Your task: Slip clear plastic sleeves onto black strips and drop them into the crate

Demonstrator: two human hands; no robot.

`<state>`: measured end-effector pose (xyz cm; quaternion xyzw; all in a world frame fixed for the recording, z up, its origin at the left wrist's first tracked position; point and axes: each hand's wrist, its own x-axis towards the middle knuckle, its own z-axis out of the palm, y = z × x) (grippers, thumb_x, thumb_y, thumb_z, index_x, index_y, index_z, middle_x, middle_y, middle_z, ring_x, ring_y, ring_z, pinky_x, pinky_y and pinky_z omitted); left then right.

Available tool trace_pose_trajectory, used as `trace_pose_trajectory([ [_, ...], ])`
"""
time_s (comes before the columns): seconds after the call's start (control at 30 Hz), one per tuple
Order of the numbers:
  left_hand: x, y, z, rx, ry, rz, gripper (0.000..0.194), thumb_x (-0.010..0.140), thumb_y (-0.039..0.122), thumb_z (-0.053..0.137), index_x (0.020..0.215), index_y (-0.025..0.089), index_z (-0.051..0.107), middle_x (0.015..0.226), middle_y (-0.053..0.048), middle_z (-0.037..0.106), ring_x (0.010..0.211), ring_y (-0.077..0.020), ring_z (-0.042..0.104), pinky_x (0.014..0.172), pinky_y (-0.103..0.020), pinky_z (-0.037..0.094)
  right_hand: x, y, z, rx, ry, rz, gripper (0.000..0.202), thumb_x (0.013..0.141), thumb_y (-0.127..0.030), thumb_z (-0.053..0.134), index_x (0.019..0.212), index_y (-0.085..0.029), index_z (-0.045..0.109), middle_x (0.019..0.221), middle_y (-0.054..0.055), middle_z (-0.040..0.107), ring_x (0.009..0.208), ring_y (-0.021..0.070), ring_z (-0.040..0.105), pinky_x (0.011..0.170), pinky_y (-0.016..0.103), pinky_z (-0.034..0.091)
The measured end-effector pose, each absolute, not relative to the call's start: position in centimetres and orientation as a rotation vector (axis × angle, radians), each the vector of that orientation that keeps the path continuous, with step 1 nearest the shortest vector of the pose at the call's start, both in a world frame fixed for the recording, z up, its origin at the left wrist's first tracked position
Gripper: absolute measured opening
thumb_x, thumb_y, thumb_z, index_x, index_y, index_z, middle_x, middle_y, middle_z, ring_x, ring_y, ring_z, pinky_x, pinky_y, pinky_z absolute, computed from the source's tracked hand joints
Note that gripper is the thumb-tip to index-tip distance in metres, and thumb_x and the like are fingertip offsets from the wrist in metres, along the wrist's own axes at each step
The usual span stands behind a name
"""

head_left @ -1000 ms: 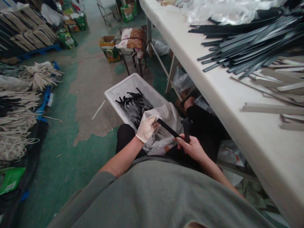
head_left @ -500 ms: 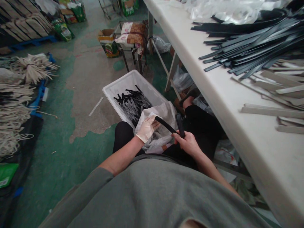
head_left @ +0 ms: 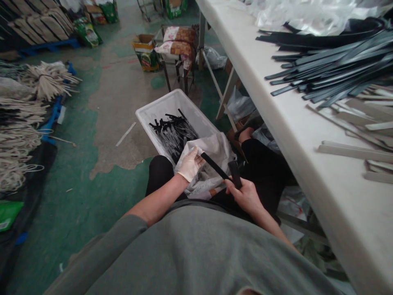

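My left hand (head_left: pixel 190 164), in a thin pale glove, is closed on the far end of a black strip (head_left: pixel 215 165), where something small and white shows at the fingertips. The strip runs straight and taut across my lap to my right hand (head_left: pixel 244 193), which is bare and closed around its other part. A short black length (head_left: pixel 235 174) sticks up out of the right fist; whether it belongs to the same strip I cannot tell. Beneath my hands a whitish cloth (head_left: pixel 211 147) covers my lap and the near end of a white plastic bin (head_left: pixel 158 104). Several black strips (head_left: pixel 175 129) lie inside the bin.
On my right a white table (head_left: pixel 294 135) carries piled black strips (head_left: pixel 331 65), beige strips (head_left: pixel 356 151) and clear plastic bags (head_left: pixel 307 16). A stool with a patterned cushion (head_left: pixel 181 41) and a cardboard box (head_left: pixel 145 53) stand ahead. Bundled cream cords (head_left: pixel 21 135) lie at left.
The black strip between my hands was curved and is now pulled straight. My right hand has shifted slightly right and down. The whole view has turned a little.
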<state>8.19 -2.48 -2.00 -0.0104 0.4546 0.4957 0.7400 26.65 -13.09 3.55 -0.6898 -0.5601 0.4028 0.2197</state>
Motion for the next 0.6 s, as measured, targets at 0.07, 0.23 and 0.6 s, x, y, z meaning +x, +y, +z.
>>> trace_pose_trajectory([
  [0.07, 8.3, -2.5, -2.3, -0.014, 0.985, 1.093, 0.026, 0.076, 0.037, 0.081, 0.082, 0.019, 0.063, 0.075, -0.001, 0.07, 0.07, -0.0124, 0.068, 0.074, -0.025, 0.053, 26.6, -13.1, 3.4, -1.917, -1.569, 1.101, 0.039, 0.086, -0.052, 0.053, 0.063, -0.021, 0.06, 0.056, 0.004, 0.063, 0.051, 0.0177, 0.058, 0.052, 0.028, 0.043],
  [0.23, 8.1, -2.7, -2.2, 0.036, 0.937, 1.111, 0.029, 0.075, 0.038, 0.081, 0.086, 0.018, 0.064, 0.076, -0.001, 0.071, 0.076, -0.014, 0.07, 0.08, -0.027, 0.053, 26.9, -13.0, 3.2, -1.94, -1.575, 1.11, 0.041, 0.086, -0.052, 0.053, 0.06, -0.021, 0.059, 0.056, 0.004, 0.063, 0.051, 0.0177, 0.058, 0.052, 0.028, 0.043],
  [0.6, 7.9, -3.0, -2.0, 0.093, 0.935, 1.062, 0.016, 0.079, 0.028, 0.078, 0.086, 0.018, 0.067, 0.082, -0.002, 0.074, 0.074, -0.0132, 0.07, 0.074, -0.024, 0.053, 27.8, -12.7, 3.1, -1.947, -1.452, 1.175, 0.039, 0.085, -0.051, 0.055, 0.066, -0.018, 0.065, 0.058, 0.005, 0.063, 0.047, 0.0145, 0.052, 0.046, 0.026, 0.042],
])
